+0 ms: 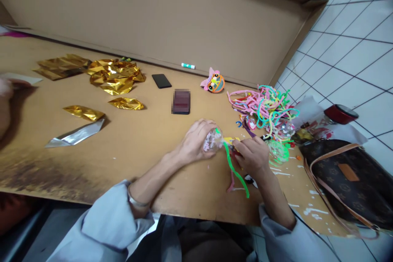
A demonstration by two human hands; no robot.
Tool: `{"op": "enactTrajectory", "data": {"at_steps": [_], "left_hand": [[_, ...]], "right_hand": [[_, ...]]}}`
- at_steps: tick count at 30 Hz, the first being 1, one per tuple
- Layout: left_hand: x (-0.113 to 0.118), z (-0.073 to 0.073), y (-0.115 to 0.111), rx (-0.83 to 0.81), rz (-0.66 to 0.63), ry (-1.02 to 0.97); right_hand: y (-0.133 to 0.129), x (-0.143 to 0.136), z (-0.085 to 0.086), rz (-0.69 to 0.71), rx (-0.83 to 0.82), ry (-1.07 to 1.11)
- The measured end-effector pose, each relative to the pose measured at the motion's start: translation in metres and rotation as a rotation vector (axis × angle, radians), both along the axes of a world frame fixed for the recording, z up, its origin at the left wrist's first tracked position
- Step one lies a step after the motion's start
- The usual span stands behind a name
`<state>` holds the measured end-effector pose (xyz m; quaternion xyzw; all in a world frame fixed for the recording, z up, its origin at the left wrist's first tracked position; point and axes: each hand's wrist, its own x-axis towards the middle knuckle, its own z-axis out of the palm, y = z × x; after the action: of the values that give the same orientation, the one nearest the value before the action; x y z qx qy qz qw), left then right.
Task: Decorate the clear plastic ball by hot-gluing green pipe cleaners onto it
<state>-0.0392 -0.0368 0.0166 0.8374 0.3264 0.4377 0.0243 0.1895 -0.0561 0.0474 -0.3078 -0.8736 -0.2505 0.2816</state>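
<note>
My left hand (196, 139) is wrapped round a clear ball (213, 141) with pale bits in it, above the table's middle. A bright green fuzzy strip (233, 166) hangs from the ball's right side toward the table's front edge. My right hand (252, 154) is closed just right of the ball; something yellow (231, 141) shows by its fingertips, too hidden to name. Behind the right hand lies a pile of pink, green and yellow fuzzy strips (267, 108). Another clear ball with green strips (278, 151) sits beside that hand.
Gold foil (115, 75), a silver strip (75, 134), a black phone (161, 81), a dark red case (181, 102) and a decorated ball (215, 82) lie on the table (147, 131). A brown bag (346, 176) and red-lidded jar (328, 120) stand right. Another person's hand (6, 90) is far left.
</note>
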Motion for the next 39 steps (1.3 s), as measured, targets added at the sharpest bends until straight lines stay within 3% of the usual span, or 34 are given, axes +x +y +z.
{"op": "enactTrajectory", "data": {"at_steps": [6,11,18,26,30,32,36,39], "left_hand": [[-0.011,0.000,0.007,-0.005,0.121,-0.042],[-0.010,0.000,0.005,-0.035,0.065,-0.055],[-0.010,-0.001,0.006,-0.045,0.069,-0.107],[-0.012,0.004,0.006,-0.084,0.103,-0.192],[-0.016,0.010,0.003,-0.284,0.125,-0.403],[-0.023,0.013,0.002,-0.460,0.019,-0.516],[-0.036,0.018,0.001,-0.809,-0.440,-0.729],[-0.037,0.023,-0.004,-0.985,-0.575,-0.805]], "right_hand": [[-0.017,-0.007,-0.009,0.031,-0.275,-0.190],[-0.026,-0.013,-0.012,-0.162,-0.410,-0.184],[-0.030,-0.012,-0.005,-0.153,-0.289,-0.221],[-0.038,-0.010,0.004,-0.463,-0.100,-0.311],[-0.041,-0.013,0.005,-0.507,-0.098,-0.270],[-0.039,-0.015,0.006,-0.525,-0.082,-0.218],[-0.028,-0.021,0.007,-0.582,-0.002,-0.117],[-0.021,-0.028,0.008,-0.581,0.046,-0.024]]}}
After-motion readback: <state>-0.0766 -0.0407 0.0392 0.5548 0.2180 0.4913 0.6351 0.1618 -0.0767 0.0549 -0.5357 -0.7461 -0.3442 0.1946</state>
